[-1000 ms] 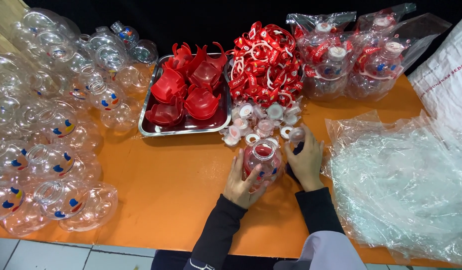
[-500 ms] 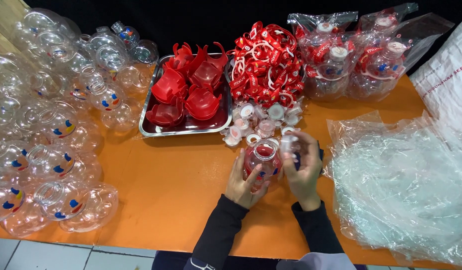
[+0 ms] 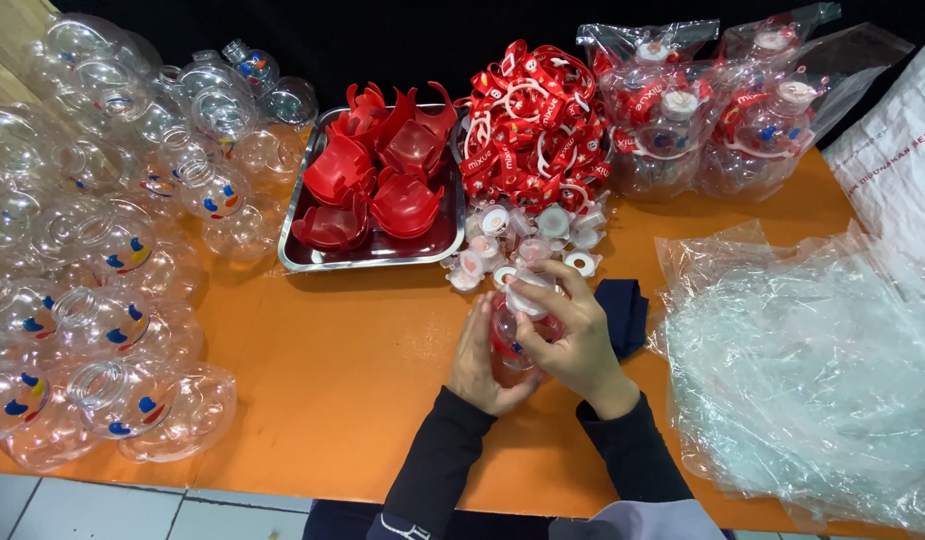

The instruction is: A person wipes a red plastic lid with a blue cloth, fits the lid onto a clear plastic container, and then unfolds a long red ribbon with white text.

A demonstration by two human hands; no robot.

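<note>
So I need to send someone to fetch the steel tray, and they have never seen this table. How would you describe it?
Look at the orange table, towards its far edge, just right of the heap of clear plastic bottles. The steel tray lies there, left of the pile of red straps. It is the only metal container, and it holds red plastic cup-shaped pieces.

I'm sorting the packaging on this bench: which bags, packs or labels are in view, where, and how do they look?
Bagged bottles: far right, clear bags holding finished bottles with red straps.
Loose clear bags: right edge, crumpled transparent heap.
White sack: far right corner, white with red print.
Red straps: centre back, printed white, piled.
</note>
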